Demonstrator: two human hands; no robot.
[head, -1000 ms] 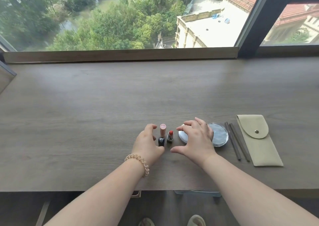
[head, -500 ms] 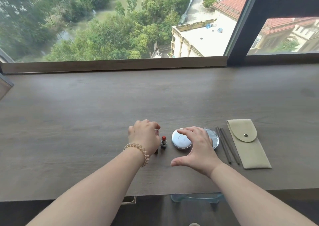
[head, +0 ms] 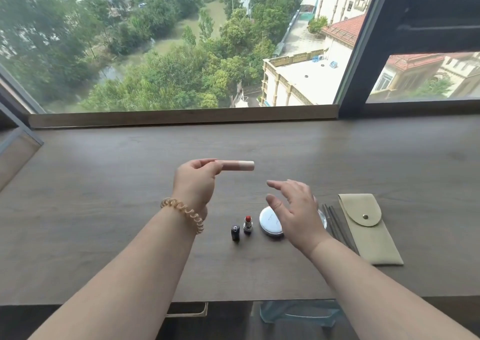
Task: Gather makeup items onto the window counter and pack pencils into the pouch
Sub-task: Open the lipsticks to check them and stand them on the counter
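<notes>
Head view: held a pink tube [head: 237, 165] level in the left hand [head: 194, 183], fingers curled round one end, clear of the counter [head: 104, 209]. Hovered the right hand [head: 296, 209] open and holding nothing, over a white compact [head: 268, 222]. Saw a red lipstick [head: 248, 224] and black cap [head: 235, 232] standing between both hands, pencils [head: 335, 222] just right of the right hand, beside the closed pouch [head: 368, 233]. Judged it the gathering step; next called for setting the tube down by the others, then opening the flap.
</notes>
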